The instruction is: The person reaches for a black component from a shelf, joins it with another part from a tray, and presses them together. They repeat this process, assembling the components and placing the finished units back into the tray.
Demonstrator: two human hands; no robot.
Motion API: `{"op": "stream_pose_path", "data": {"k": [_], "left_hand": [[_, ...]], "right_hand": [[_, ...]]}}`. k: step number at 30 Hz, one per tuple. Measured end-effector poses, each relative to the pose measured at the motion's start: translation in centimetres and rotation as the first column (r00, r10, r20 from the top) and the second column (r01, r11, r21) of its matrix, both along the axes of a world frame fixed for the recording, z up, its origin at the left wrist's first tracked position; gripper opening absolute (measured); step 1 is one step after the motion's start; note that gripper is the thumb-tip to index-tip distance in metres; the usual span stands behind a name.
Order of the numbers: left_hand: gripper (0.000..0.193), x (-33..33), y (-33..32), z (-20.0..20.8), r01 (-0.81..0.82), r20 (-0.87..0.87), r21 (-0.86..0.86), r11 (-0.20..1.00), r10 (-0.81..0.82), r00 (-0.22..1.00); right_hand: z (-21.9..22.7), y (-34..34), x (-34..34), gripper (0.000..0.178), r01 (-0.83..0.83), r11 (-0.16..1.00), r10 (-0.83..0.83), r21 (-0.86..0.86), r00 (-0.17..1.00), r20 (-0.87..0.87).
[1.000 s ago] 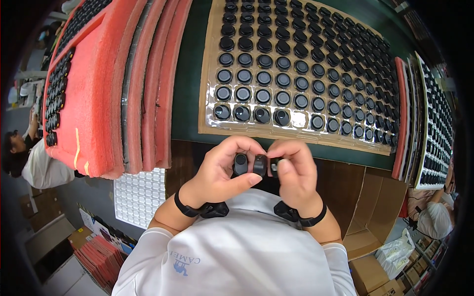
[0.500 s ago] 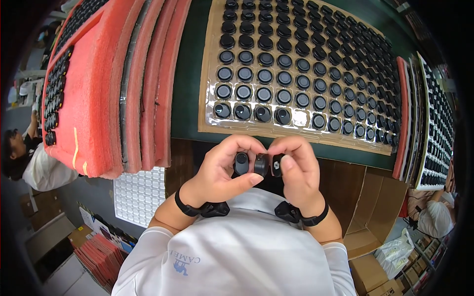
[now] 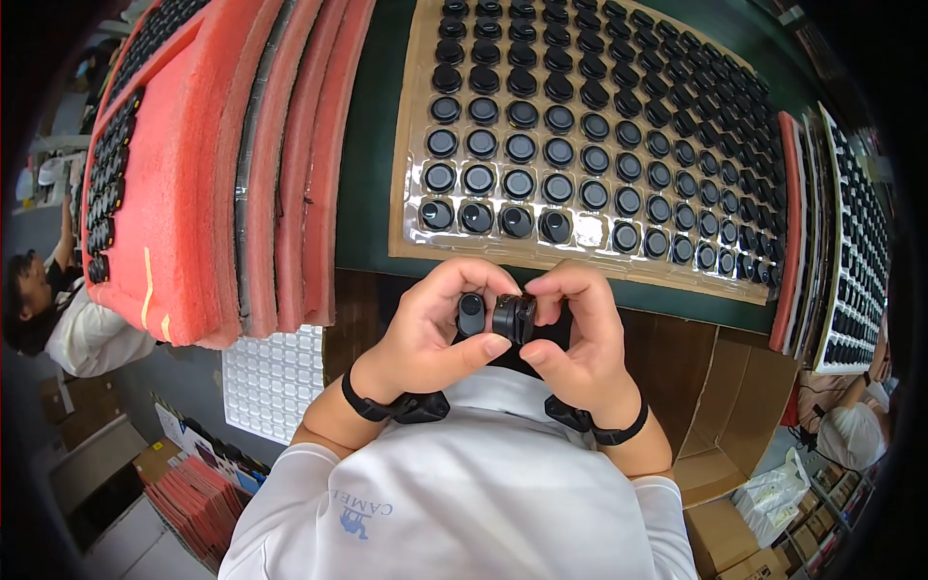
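Observation:
My left hand (image 3: 416,343) holds a black ribbed round part (image 3: 505,317) between thumb and forefinger. Tucked in the same hand is a second small black piece (image 3: 471,316) with a rounded oblong end. My right hand (image 3: 585,338) curls in from the other side, its thumb and forefinger around a thin black disc-like piece (image 3: 525,317) pressed against the ribbed part. Just beyond my hands, a clear plastic tray (image 3: 590,229) on brown card carries rows of black round parts (image 3: 517,184); one pocket in the nearest row shows bare plastic.
Red foam sheets (image 3: 208,193) stand stacked on the left, with black parts on top. More foam and trays (image 3: 841,251) are stacked at right. A white pocketed tray (image 3: 275,382) and open cardboard box (image 3: 735,396) lie lower. Another person (image 3: 77,319) is at far left.
My right hand has brought the disc-like piece leftward against the ribbed part in my left hand; a gap between them has closed. The tray parts stay in place.

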State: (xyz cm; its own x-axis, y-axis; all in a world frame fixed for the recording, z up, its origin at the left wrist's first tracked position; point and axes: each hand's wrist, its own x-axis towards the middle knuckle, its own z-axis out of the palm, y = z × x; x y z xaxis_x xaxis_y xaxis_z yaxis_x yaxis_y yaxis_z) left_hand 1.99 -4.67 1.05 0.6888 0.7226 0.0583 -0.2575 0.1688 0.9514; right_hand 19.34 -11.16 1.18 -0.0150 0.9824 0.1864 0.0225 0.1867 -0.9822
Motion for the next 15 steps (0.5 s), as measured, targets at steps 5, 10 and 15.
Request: {"op": "stream_pose_path", "data": {"k": [5,10,15], "left_hand": [[0.034,0.15,-0.13,-0.25,0.012,0.01,-0.054,0.998,-0.012,1.0],[0.032,0.09,0.16,-0.55,0.084,-0.043,-0.063,0.994,-0.087,0.995],[0.037,0.28,0.29,-0.86,0.167,-0.04,-0.072,0.983,-0.17,0.985]], "right_hand": [[0.11,0.44,0.14,0.038,0.032,0.993,-0.052,0.114,0.983,0.174],[0.0,0.68,0.47,0.031,-0.006,0.984,-0.028,0.18,0.982,0.186],[0.04,0.66,0.8,0.027,-0.049,0.981,0.006,0.188,0.975,0.223]]}}
